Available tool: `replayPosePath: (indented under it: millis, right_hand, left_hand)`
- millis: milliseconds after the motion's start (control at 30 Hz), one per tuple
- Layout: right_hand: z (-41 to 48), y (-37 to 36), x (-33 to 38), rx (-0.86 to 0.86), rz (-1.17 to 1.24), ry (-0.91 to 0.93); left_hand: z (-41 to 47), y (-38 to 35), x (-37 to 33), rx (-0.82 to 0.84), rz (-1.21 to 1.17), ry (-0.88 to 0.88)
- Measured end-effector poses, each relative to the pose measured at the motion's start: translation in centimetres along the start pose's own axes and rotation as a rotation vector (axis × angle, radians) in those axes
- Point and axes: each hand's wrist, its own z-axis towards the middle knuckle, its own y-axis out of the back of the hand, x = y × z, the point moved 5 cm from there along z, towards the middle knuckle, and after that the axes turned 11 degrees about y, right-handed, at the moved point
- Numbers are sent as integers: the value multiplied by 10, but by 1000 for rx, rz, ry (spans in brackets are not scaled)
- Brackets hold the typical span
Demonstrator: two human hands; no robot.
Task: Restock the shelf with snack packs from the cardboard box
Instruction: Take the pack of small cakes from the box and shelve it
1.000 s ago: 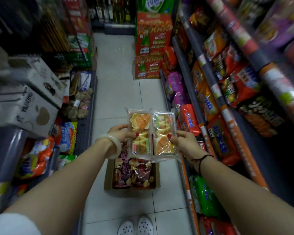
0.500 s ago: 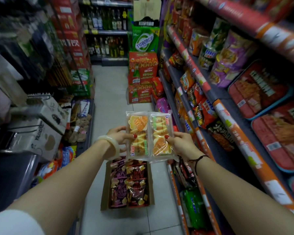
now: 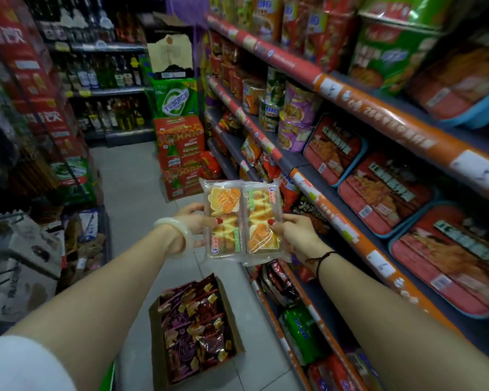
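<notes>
Two clear snack packs (image 3: pixel 242 218) with orange and green labels are held side by side in front of me, above the aisle floor. My left hand (image 3: pixel 194 228) grips the left pack's edge, thumb on its front. My right hand (image 3: pixel 294 234) pinches the right pack the same way. Below them on the floor stands the open cardboard box (image 3: pixel 156 342), filled with dark red and purple snack bags (image 3: pixel 194 325). The shelf (image 3: pixel 347 227) with its orange price rail runs along the right, close to my right hand.
Red trays in blue rims, cup noodles and chip bags fill the right shelves. Stacked red and green drink cartons (image 3: pixel 178 153) stand at the aisle's far end before bottle shelves. Boxes and a low rack (image 3: pixel 76 238) crowd the left side. A narrow strip of tiled floor lies between.
My view has lifted and turned toward the right shelves; the box now appears lower in frame. Both hands keep the same hold on the two packs, carried slightly up and right.
</notes>
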Motion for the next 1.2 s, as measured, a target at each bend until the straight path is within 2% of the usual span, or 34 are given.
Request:
replayPosePath:
  millis: [500, 867, 1200]
  right_hand:
    - [-116, 70, -16, -376, 108, -14]
    - [-219, 153, -46, -666, 127, -121]
    - [-288, 237, -72, -852, 211, -97]
  left_hand:
    - [-34, -78, 4, 299, 313, -89]
    - [-82, -192, 38, 546, 568, -107]
    - [-126, -298, 78, 677, 653, -105]
